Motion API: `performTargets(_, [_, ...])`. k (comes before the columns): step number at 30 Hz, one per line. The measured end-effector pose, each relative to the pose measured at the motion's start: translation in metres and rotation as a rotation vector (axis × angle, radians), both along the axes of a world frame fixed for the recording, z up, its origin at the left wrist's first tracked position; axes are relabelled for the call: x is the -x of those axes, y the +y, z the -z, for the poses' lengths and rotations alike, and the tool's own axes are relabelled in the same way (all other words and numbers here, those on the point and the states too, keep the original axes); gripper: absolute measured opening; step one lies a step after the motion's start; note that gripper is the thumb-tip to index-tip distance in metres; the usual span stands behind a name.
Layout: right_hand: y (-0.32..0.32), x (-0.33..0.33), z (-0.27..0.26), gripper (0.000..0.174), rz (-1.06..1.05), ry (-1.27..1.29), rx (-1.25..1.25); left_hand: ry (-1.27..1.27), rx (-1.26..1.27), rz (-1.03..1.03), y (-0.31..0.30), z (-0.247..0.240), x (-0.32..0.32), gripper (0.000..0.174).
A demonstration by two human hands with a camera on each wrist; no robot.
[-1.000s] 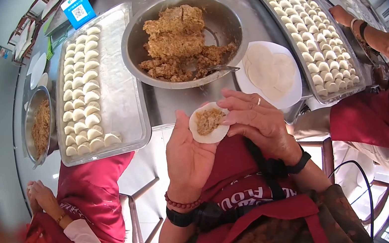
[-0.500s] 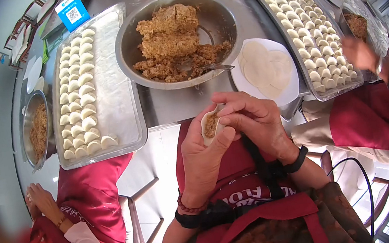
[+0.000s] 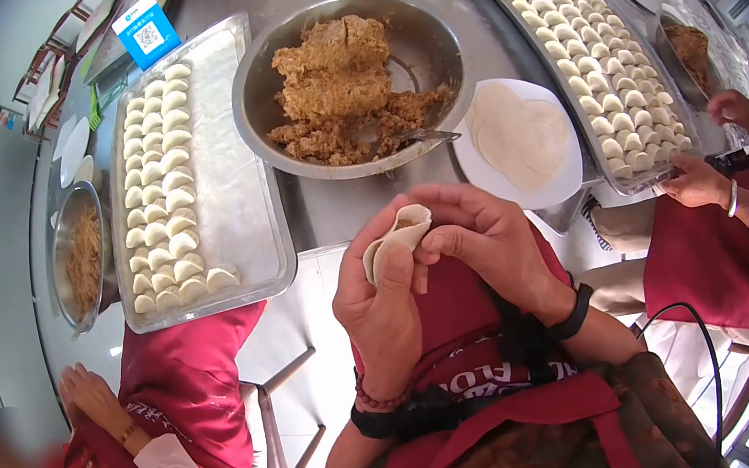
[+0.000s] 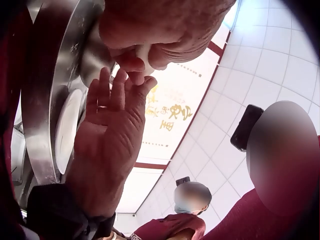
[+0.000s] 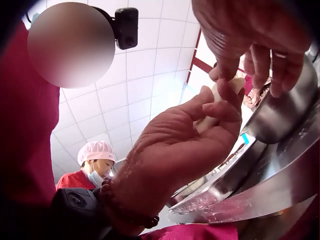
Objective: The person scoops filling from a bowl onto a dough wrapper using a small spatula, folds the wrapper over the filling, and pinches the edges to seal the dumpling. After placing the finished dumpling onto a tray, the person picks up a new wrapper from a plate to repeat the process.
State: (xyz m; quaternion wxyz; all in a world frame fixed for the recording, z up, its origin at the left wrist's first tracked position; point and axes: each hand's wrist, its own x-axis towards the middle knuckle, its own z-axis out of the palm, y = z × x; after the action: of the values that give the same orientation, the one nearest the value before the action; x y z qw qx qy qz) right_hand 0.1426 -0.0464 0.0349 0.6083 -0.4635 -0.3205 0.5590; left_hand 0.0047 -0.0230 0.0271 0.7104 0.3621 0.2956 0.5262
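A half-folded dumpling (image 3: 397,237) is held over my lap in the head view, with a little brown filling showing at its open top. My left hand (image 3: 374,284) cradles its wrapper between thumb and fingers. From the other side my right hand (image 3: 490,241) pinches the wrapper's near edge with thumb and forefinger. In the right wrist view the dumpling's pale edge (image 5: 240,84) pokes out between the two hands. The left wrist view shows only a sliver of dough (image 4: 143,52), the fingers hiding the rest.
Ahead stands a steel bowl (image 3: 259,140) of brown filling with a spoon. At its right is a white plate (image 3: 554,193) with round wrappers (image 3: 520,135). Trays of finished dumplings flank them, one left (image 3: 244,234), one right (image 3: 614,184). People in red aprons sit on both sides.
The wrapper lay flat and open on the left hand with filling on it; now it is folded up around the filling. Both hands have closed in on it. The neighbour's hands at right have moved.
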Motion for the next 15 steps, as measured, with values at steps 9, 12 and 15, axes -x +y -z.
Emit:
performTargets(9, [0.001,0.0,0.002,0.029,-0.079,0.267,0.033,-0.023,-0.054,-0.001,-0.001,0.0,-0.003,0.049])
performTargets(12, [0.001,0.0,0.005,0.024,-0.035,0.276,0.036,-0.015,-0.04,0.026,-0.001,0.004,-0.003,0.051])
performTargets(15, [0.004,-0.001,0.012,0.02,-0.025,0.305,-0.02,-0.022,-0.006,0.028,-0.001,0.005,-0.006,0.051])
